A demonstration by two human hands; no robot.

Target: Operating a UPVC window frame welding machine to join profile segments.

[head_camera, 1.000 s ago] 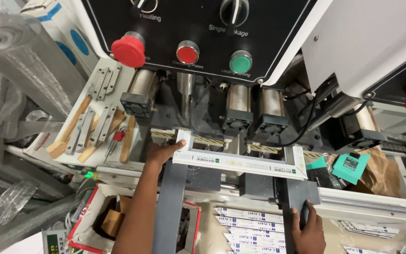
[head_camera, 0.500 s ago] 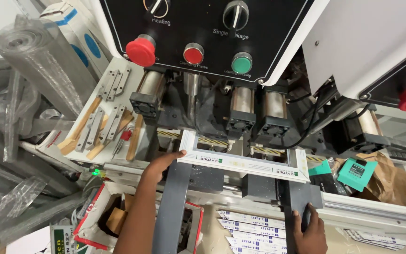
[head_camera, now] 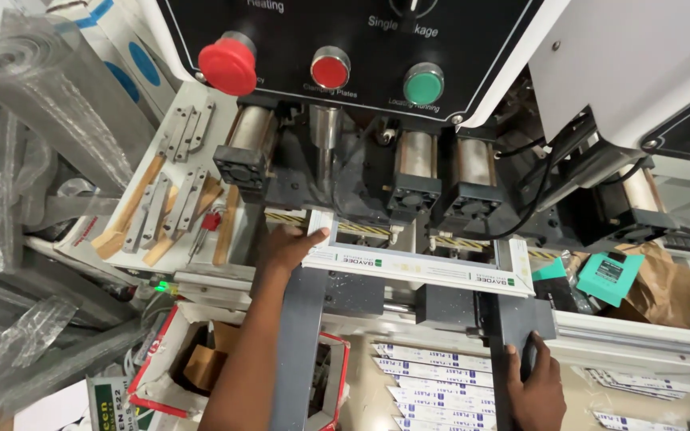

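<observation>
Head view: left hand (head_camera: 287,246) flat on white frame (head_camera: 409,267); right hand (head_camera: 535,391) grips grey bar (head_camera: 513,335); red-rimmed box (head_camera: 193,363) holds cardboard.

A single head-worn camera gives the only view, looking steeply down and forward from just above the person's own arms. It faces a machine's black control panel (head_camera: 345,48), which fills the top edge, with a red mushroom button (head_camera: 229,64) at upper left. The view sits close: the left hand (head_camera: 285,247) lies near the centre and the right hand (head_camera: 535,391) at the bottom edge, both forearms entering from below. A white frame piece (head_camera: 417,270) crosses the middle.
</observation>
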